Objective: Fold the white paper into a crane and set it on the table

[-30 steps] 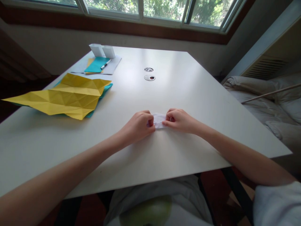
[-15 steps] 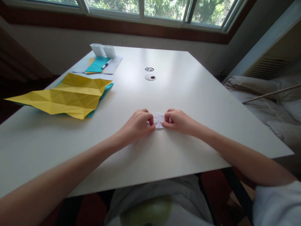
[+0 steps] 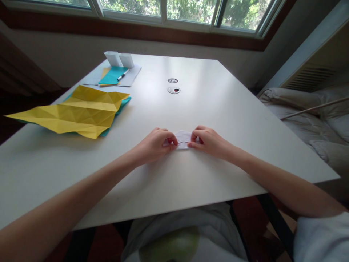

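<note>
A small folded white paper (image 3: 183, 137) lies on the white table (image 3: 174, 182) in front of me, with a crease or slit running across its middle. My left hand (image 3: 160, 143) grips its left end, fingers curled and thumb pressed near the forefinger. At the right end, my right hand (image 3: 204, 140) pinches the paper in the same way. Both ends of the paper are partly covered by my fingers.
Creased yellow paper (image 3: 87, 112) rests over teal paper (image 3: 124, 105) on the left. Farther back are a teal sheet (image 3: 111, 75), a pen (image 3: 123, 75), white sheets (image 3: 133, 74) and two white paper boxes (image 3: 127, 60). Round grommets (image 3: 173, 90) sit mid-table.
My left hand has shifted slightly left along the paper, showing a little more of its middle. My right hand stays nearly in place.
</note>
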A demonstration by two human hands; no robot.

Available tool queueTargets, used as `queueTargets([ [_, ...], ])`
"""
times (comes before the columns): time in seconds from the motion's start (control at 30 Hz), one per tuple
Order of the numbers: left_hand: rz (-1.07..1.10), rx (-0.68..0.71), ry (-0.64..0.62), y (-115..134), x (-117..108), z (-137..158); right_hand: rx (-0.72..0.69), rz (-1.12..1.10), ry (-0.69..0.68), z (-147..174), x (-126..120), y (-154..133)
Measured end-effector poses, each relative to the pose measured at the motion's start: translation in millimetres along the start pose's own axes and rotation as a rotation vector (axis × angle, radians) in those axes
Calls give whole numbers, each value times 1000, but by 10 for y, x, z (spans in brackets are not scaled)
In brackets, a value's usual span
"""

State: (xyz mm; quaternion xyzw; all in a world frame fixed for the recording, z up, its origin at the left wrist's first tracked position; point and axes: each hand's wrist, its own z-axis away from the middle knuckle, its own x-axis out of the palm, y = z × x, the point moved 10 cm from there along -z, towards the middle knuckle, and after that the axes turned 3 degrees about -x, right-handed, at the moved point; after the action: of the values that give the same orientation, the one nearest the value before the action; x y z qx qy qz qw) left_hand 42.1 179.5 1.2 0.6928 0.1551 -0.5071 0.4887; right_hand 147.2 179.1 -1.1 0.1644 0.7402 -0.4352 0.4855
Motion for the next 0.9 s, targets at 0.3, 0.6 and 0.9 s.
queueTargets([
  [0.3, -2, 67, -103, -60, 44, 38, -49, -18, -24, 7, -26, -55],
  [0.6, -37, 177, -151, 38, 81, 147, -113, -83, -136, 17, 42, -87],
  [0.9, -93, 256, -133, 95, 66, 197, -320, -49, -163, 113, 14, -263],
])
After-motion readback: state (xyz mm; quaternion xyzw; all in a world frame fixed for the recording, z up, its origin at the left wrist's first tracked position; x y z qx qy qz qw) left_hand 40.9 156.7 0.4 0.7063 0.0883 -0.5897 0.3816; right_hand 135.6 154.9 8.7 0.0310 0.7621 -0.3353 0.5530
